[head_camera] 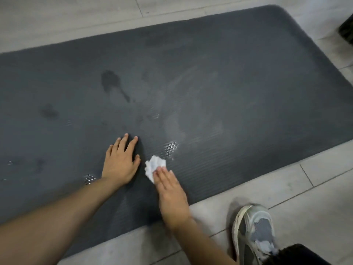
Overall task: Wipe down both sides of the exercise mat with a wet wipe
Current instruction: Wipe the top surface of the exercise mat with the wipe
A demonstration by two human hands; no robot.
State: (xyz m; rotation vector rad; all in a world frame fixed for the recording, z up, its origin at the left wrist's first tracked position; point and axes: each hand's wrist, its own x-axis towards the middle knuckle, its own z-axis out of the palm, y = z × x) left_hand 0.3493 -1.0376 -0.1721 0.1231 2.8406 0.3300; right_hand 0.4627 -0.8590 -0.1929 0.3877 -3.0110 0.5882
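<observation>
A dark grey ribbed exercise mat (210,69) lies flat on a pale tiled floor, filling most of the head view. Wet streaks and dark damp patches mark its middle. My left hand (121,161) rests flat on the mat near its front edge, fingers spread. Just to the right, my right hand (170,192) presses a crumpled white wet wipe (153,166) onto the mat with straight fingers; the wipe sticks out beyond the fingertips.
My right foot in a grey and white sneaker (254,232) stands on the tiles just off the mat's front edge. A dark object (346,29) sits at the far right edge. Pale floor tiles (57,20) surround the mat.
</observation>
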